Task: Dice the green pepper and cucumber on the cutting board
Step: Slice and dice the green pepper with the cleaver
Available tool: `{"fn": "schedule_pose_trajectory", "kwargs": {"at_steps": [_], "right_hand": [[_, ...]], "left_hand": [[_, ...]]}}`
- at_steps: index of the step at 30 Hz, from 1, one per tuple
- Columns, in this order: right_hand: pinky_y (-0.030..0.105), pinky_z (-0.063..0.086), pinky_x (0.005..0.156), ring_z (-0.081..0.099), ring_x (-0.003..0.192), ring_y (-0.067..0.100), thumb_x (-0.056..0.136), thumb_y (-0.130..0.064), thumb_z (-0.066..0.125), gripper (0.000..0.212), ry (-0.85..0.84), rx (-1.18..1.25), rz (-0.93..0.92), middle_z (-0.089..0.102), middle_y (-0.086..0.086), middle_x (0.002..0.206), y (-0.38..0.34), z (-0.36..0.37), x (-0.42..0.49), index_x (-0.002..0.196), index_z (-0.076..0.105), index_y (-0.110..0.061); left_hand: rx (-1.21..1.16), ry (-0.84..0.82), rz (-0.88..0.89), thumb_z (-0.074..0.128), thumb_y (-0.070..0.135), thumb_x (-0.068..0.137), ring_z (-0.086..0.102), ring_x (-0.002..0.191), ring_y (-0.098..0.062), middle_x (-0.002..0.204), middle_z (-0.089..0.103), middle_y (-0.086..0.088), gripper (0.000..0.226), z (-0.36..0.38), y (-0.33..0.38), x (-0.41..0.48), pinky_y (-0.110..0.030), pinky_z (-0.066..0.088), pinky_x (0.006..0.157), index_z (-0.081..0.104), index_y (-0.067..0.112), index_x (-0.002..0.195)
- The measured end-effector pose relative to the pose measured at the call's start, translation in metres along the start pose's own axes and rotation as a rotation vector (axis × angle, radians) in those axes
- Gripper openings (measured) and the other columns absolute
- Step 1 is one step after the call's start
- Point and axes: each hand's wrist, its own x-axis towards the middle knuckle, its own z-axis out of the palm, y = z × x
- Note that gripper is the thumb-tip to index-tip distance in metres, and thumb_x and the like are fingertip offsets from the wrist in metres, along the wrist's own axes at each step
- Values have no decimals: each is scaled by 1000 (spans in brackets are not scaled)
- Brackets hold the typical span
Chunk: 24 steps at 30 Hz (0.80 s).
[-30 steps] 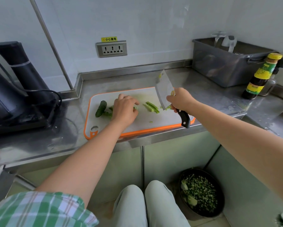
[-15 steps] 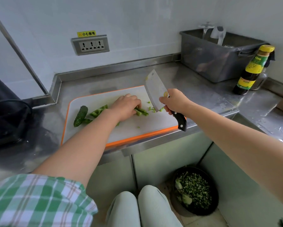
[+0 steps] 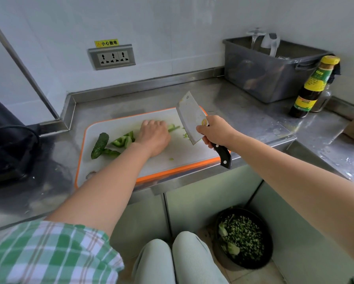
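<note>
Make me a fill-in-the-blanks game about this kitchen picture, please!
1. The right hand grips the cleaver by its ___ handle.
2. The left hand holds pepper strips down on the ___-rimmed board.
3. The cucumber lies at the board's ___ end.
4. The bottle has a ___ cap.
Missing words: black, orange, left, yellow.

Yellow sticker (image 3: 106, 43) on wall tile, directly above the socket panel (image 3: 112, 57): black characters read 小心触电, small symbol at their left. Bottle (image 3: 313, 87) label, yellow and green: print illegible. Round sticker (image 3: 204, 121) on cleaver (image 3: 190, 117) blade: illegible.
</note>
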Motion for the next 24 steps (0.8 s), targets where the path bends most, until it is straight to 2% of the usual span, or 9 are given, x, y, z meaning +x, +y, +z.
{"fn": "schedule_pose_trajectory", "kwargs": {"at_steps": [2,4,7,9,12,15,19,21,24], "right_hand": [[20,38,40,46,40,17,94,-12,45,11,-26,1,-15,55,8,59,-5,3,-9,89,49,-3],[18,36,37,45,41,19,94,-11,45,18,-73,5,-28,53,9,57,-13,11,-18,77,50,-5],[19,37,37,45,36,17,95,-9,43,18,-138,-2,-49,52,9,55,-23,31,-27,80,51,-4],[19,37,37,45,31,13,93,-6,43,18,-161,-46,-65,53,8,54,-24,45,-30,76,46,-9],[21,38,43,48,36,10,91,-10,45,26,-164,-201,-105,55,1,50,-23,55,-33,65,44,-14],[26,37,55,48,52,18,92,-14,48,33,-115,-304,-96,49,0,54,-18,47,-31,59,44,-14],[25,40,43,50,41,20,87,-8,48,18,4,-280,-11,60,11,59,-4,21,-17,70,52,-4],[26,42,44,51,43,22,86,-4,45,17,46,-289,24,64,17,68,1,7,-11,69,47,-5],[26,43,46,52,44,23,86,-2,43,15,50,-305,29,65,18,69,4,-5,-5,71,47,-3]], "left_hand": [[-130,134,-187,33,20,98,55,107,-37,115,61,-22,31,-7,-7,0,-40,36,88,51,0,113],[-271,239,-354,31,19,99,56,104,-40,112,61,-25,31,-17,-17,-2,-42,37,85,51,-3,110],[-424,277,-538,30,17,100,53,109,-42,117,58,-27,32,-25,-26,-8,-43,37,88,49,-6,112],[-442,254,-575,29,18,101,51,111,-42,119,57,-27,33,-25,-25,-15,-43,36,90,49,-5,113],[-429,208,-561,29,20,101,51,112,-41,120,57,-25,34,-22,-19,-25,-43,35,91,50,-5,113],[-389,161,-501,30,19,100,50,113,-40,122,57,-25,33,-22,-12,-29,-42,35,91,51,-3,114],[-261,44,-347,32,23,99,46,118,-37,127,53,-22,37,-19,-1,-28,-41,33,96,50,-1,121],[-167,-11,-261,33,26,99,43,121,-35,131,50,-20,39,-15,7,-27,-40,31,99,48,1,125],[-45,-47,-155,34,23,99,40,121,-32,132,47,-16,36,-8,19,-25,-38,29,99,47,5,127]]}}
